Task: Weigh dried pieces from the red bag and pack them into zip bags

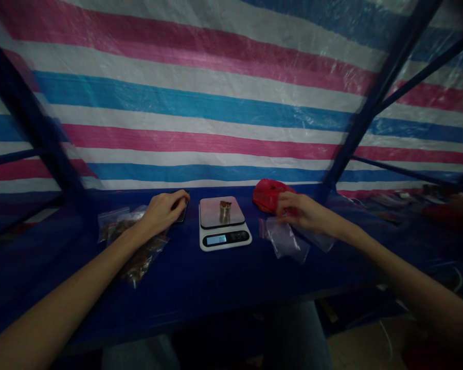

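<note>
Backdrop: a striped woven plastic tarpaulin in pink, white and blue (pixel 200 103), glossy and creased, hung behind the bench as a screen on dark blue metal frame bars (pixel 355 133).
Bench: a table under a dark blue cloth (pixel 200 282), flat and matte, with everything laid out along its far edge.
Scale: a white plastic kitchen scale with a brushed steel platform (pixel 223 222), set midway between the two hands, its lit display turned toward the person.
Load: a small brown cylindrical lump (pixel 225 209), upright on the middle of the platform.
Red bag: a crumpled red plastic bag (pixel 267 194), just behind the right hand.
Filled bags: clear zip bags of brown pieces (pixel 139 259), lying flat under and beside the left forearm.
Empty bags: thin clear plastic zip bags (pixel 287 241), limp and shiny, beneath the right hand.
Left hand (pixel 162 211): palm down, fingers curled over a dark flat object (pixel 182 209); a firm grip cannot be told.
Right hand (pixel 301 210): fingers drawn together, pinching the top edge of an empty bag.
</note>
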Tool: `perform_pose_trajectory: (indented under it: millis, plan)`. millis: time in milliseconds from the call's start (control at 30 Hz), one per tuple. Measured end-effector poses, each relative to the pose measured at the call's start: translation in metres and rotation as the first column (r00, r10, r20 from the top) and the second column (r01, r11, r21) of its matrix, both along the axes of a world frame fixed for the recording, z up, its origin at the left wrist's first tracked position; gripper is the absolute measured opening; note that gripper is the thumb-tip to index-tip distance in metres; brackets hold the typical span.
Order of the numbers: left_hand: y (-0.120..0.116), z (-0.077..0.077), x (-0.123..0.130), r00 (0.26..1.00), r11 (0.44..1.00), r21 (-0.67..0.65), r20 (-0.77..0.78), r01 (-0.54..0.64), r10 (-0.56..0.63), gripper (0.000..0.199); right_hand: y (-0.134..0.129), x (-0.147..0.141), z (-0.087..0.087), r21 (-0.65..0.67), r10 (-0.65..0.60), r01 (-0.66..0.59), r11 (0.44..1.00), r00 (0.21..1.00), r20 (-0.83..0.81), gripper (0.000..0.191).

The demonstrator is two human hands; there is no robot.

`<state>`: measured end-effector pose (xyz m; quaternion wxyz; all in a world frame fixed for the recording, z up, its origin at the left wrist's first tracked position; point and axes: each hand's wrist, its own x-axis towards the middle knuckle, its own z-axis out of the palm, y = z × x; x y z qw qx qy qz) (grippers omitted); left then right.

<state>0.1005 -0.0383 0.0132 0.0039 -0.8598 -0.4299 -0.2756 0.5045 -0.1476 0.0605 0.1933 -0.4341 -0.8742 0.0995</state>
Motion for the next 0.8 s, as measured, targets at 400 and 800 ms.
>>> perform_pose_trajectory:
  millis: [400, 800]
  plan:
    - [-0.025, 0.009, 0.018, 0.933, 0.845, 0.439, 0.035, 0.307, -0.357, 0.065, 0.049, -0.169, -0.017, 0.715, 0.068, -0.054, 0.697, 0.998, 0.008, 0.019]
    - [-0.023, 0.003, 0.017, 0.925, 0.821, 0.434, -0.091, 0.37, -0.369, 0.024, 0.049, -0.16, -0.049, 0.705, 0.173, -0.056, 0.707, 0.98, -0.095, 0.019]
